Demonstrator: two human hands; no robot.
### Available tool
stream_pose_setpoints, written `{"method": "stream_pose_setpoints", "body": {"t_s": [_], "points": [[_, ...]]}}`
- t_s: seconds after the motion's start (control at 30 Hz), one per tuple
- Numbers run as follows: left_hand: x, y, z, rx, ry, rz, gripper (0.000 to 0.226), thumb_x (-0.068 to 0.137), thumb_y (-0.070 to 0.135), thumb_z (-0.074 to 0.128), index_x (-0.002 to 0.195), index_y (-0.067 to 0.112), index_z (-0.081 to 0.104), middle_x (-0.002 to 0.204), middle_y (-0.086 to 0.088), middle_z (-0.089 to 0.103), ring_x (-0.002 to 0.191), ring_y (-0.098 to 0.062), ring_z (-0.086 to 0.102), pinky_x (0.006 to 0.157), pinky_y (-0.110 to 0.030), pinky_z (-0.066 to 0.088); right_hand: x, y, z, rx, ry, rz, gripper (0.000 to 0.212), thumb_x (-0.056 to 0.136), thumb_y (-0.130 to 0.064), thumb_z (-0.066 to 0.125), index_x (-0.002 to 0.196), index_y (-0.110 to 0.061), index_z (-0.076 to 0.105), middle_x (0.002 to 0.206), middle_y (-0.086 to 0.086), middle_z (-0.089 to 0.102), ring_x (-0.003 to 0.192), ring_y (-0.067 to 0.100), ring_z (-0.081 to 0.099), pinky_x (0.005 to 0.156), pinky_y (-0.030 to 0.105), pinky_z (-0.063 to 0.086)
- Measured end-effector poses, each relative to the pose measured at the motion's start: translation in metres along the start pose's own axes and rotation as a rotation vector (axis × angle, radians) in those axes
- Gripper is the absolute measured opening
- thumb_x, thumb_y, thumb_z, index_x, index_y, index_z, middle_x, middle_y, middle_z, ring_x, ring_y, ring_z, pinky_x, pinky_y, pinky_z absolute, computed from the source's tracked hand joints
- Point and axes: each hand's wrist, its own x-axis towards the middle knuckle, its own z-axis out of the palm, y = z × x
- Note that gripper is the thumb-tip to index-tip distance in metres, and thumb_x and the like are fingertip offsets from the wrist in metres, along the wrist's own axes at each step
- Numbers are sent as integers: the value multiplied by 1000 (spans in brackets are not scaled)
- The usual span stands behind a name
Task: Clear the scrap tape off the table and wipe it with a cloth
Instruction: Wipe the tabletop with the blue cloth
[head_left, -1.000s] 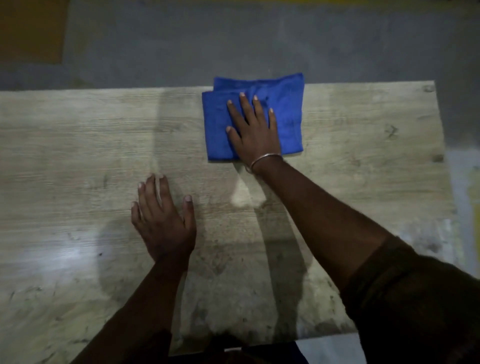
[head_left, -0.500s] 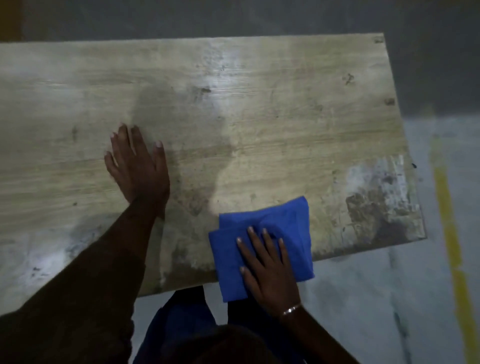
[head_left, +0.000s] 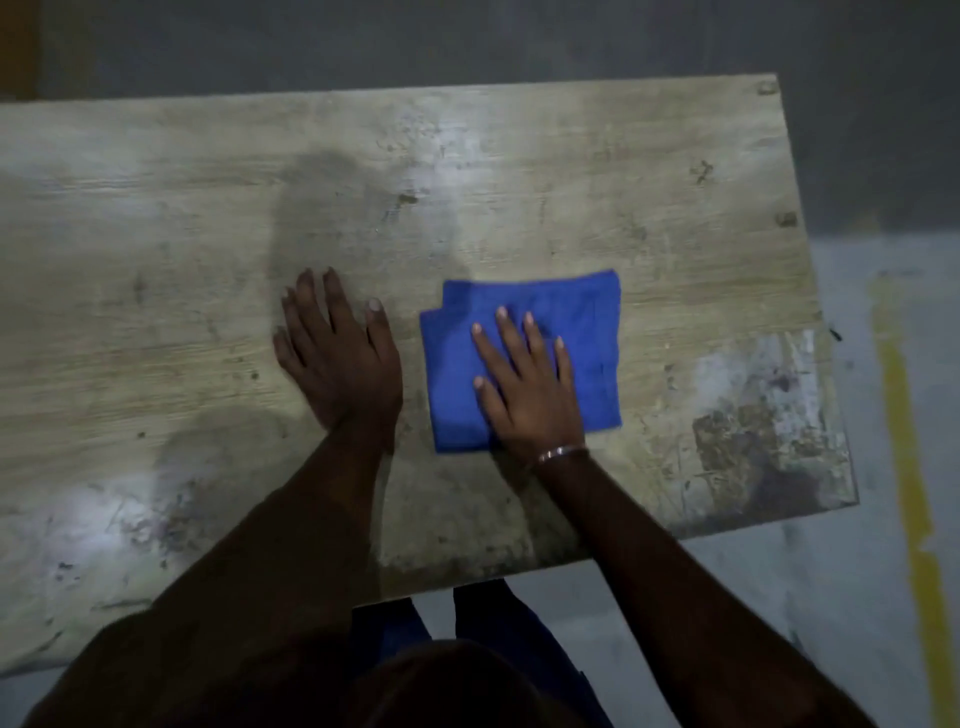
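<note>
A folded blue cloth (head_left: 587, 317) lies flat on the worn wooden table (head_left: 571, 171), right of its middle. My right hand (head_left: 524, 384) presses down on the cloth with straight, spread fingers. Just left of the cloth, my left hand (head_left: 337, 358) rests flat on the bare wood, fingers straight. I see no scrap tape on the table.
The table's near right corner (head_left: 769, 436) is scuffed, with dark stains and white patches. Grey floor shows beyond the right edge, with a yellow line (head_left: 904, 415) running along it. My legs stand at the near edge.
My right hand has pushed the cloth from the table's near edge back up towards the middle. My left hand stays flat on the wood.
</note>
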Motion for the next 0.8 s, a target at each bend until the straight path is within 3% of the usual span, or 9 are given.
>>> {"method": "stream_pose_setpoints", "body": {"t_s": [0.23, 0.4, 0.6, 0.8], "points": [[2, 7, -8, 33, -38, -12, 58, 109, 52, 33, 160, 23, 37, 169, -2, 34, 157, -27, 30, 123, -53, 27, 213, 18, -43, 54, -38, -4, 61, 107, -53, 29, 165, -39, 15, 175, -9, 7, 162, 18, 3, 127, 52, 6], [1, 8, -9, 35, -56, -26, 57, 108, 51, 38, 159, 24, 38, 169, -1, 34, 158, -27, 29, 123, -53, 27, 283, 32, -63, 60, -85, -10, 60, 108, -52, 32, 165, -39, 17, 175, -7, 7, 162, 21, 2, 126, 54, 3], [-2, 8, -9, 35, -35, -3, 57, 109, 51, 37, 159, 23, 39, 168, -2, 34, 157, -27, 30, 122, -53, 28, 230, 35, -51, 51, -39, -27, 62, 107, -52, 30, 165, -36, 17, 175, -5, 8, 162, 22, 3, 127, 53, 4], [-7, 4, -6, 43, 13, 28, 57, 110, 53, 33, 158, 23, 39, 167, -2, 36, 157, -25, 30, 123, -52, 27, 72, 44, -24, 79, -26, -97, 62, 105, -51, 38, 164, -36, 23, 174, -7, 13, 162, 21, 9, 126, 52, 10]]}}
